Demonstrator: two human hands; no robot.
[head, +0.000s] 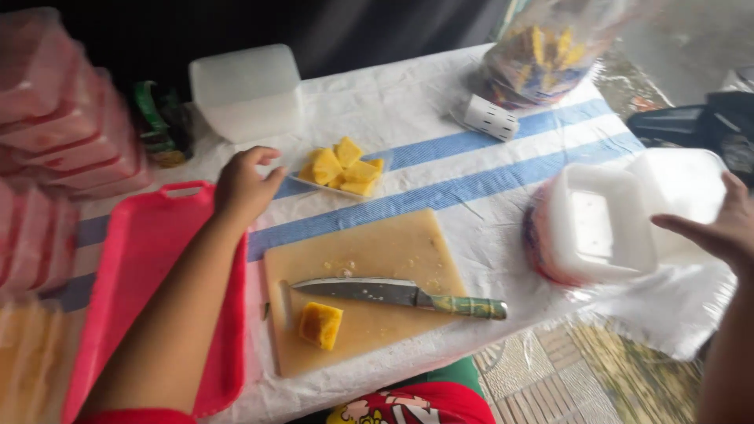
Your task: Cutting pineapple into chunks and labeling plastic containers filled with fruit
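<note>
The stacked pink plastic containers (pixel 55 118) at nine o'clock are blurred and cut off by the frame, and the clear bag of yellow pieces (pixel 542 55) at one o'clock is hard to read. The left hand (pixel 243 184) hovers with fingers loosely curled and empty, just beside the clear tray of yellow fruit chunks (pixel 343 169) at twelve o'clock. The right hand (pixel 719 228), partly cut off at three o'clock, seems to touch the open white foam clamshell box (pixel 605 224) with spread fingers. On the beige cutting board (pixel 377 251) lie a green-handled knife (pixel 400 294) and one fruit chunk (pixel 320 324). A red plastic tray (pixel 149 259) overhangs the tabletop (pixel 424 133) near its edge.
</note>
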